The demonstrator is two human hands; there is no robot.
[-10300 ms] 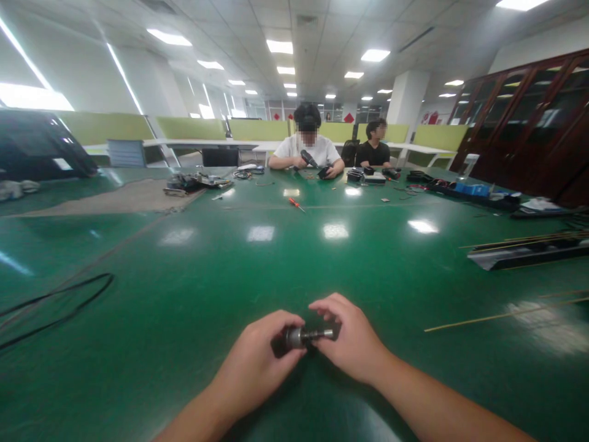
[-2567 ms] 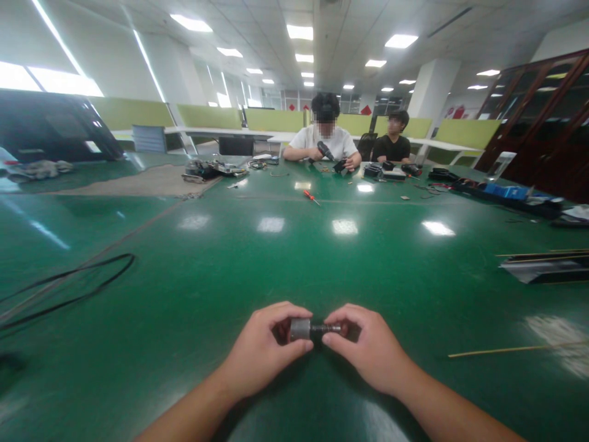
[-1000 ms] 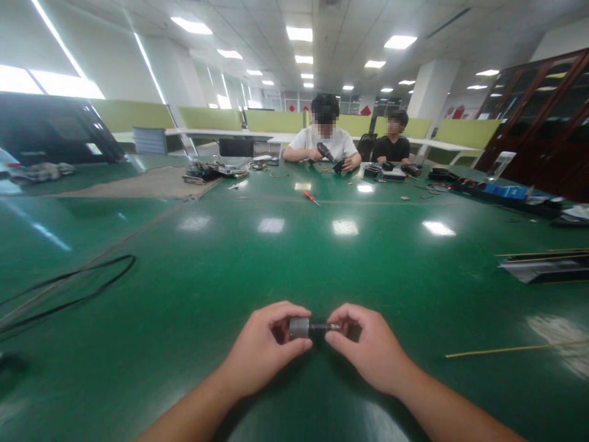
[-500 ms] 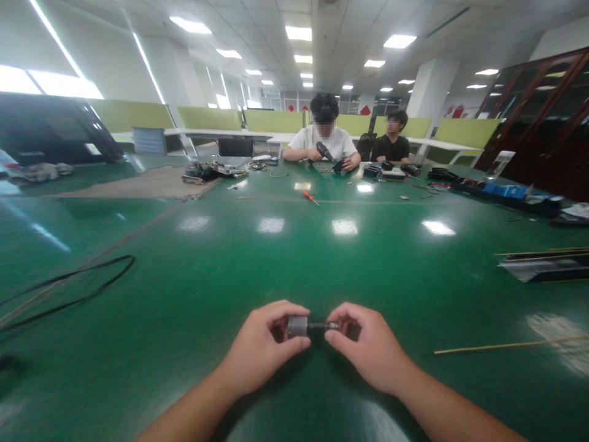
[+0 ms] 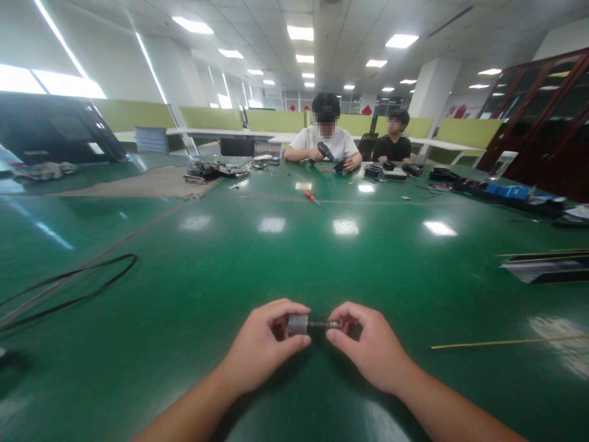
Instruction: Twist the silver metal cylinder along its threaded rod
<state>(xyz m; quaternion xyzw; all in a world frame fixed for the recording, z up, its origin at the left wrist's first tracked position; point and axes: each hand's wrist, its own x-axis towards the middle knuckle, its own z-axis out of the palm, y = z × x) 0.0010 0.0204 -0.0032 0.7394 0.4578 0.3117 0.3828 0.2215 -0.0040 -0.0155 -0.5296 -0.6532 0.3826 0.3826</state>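
A short grey cylinder with a thinner dark shaft (image 5: 299,325) lies level between my two hands, low in the middle of the head view. My left hand (image 5: 265,334) pinches the grey cylinder between thumb and fingers. At the other end, my right hand (image 5: 365,344) has thumb and forefinger closed on the shiny tip of the shaft. Both hands are just over the green tabletop (image 5: 294,264). The cylinder's left end is partly hidden by my left fingers, so its exact kind does not show.
An orange screwdriver (image 5: 311,196) lies farther up the table. A thin yellowish stick (image 5: 488,345) is at right, below a metal channel piece (image 5: 536,268). A black cable (image 5: 115,279) loops at left. Across the table, a person in white (image 5: 338,140) holds a power drill (image 5: 325,150); another sits beside.
Both hands keep their grip on the cylinder and shaft, almost still. The view has shifted very slightly.
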